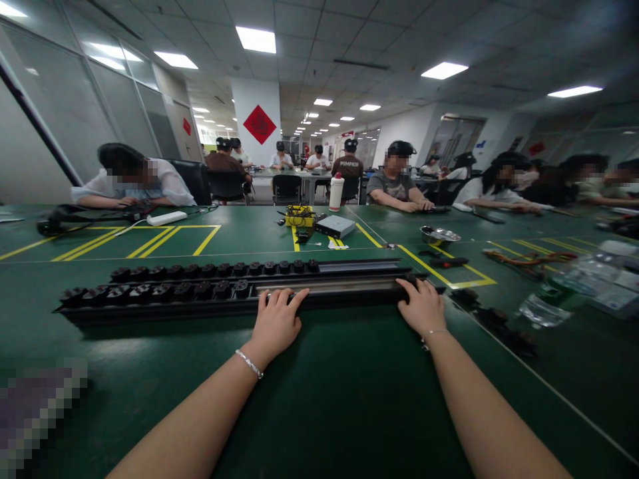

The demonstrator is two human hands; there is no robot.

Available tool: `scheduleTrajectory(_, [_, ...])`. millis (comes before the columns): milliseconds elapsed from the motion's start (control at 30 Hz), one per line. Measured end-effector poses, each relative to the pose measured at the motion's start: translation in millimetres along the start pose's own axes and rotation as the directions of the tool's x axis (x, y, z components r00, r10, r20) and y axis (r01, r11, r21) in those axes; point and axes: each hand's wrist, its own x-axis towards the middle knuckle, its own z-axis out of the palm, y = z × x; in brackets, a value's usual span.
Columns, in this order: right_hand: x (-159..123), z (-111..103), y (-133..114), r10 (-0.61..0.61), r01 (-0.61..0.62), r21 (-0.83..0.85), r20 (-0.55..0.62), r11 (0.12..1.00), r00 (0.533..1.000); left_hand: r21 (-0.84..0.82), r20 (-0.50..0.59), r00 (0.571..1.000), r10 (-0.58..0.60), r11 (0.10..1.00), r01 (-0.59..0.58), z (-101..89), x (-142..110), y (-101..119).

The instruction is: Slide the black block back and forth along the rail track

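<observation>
Two long black rails lie side by side across the green table. The near rail [329, 299] carries a row of black plug-like parts [162, 291] with metal prongs on its left half, and a bare metallic channel on its right half. The far rail [357, 266] holds a similar row. My left hand [277, 322] is open, its fingertips on the near edge of the near rail, thumb spread to the right. My right hand [424, 307] bends its fingers over that rail's right end, beside a small dark part; what its fingers hold is partly hidden.
Right of the rails lie dark parts [499, 326], a clear water bottle [554, 296], coloured cables [519, 261] and a metal bowl [439, 235]. Beyond them stand a grey box [335, 227], a yellow item [299, 216] and a white bottle [336, 191]. Several people sit around.
</observation>
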Motion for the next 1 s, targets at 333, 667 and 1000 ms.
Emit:
scheduleTrajectory(333, [1.4,-0.7,-0.4,0.023,-0.023,0.019,0.0,1.0,1.0,0.007,0.021,1.0,-0.014,1.0,0.014,-0.1,1.0,0.8])
scheduleTrajectory(667, [2.2,-0.7,1.6,0.045,-0.045,0.016,-0.001,0.999,0.999,-0.003,0.034,0.999,-0.026,1.0,0.026,-1.3,1.5,1.5])
scheduleTrajectory(1000, [0.5,-0.8,0.7,0.042,-0.041,0.016,-0.024,0.999,0.999,-0.001,0.029,0.999,-0.027,1.0,0.028,-1.8,1.0,2.4])
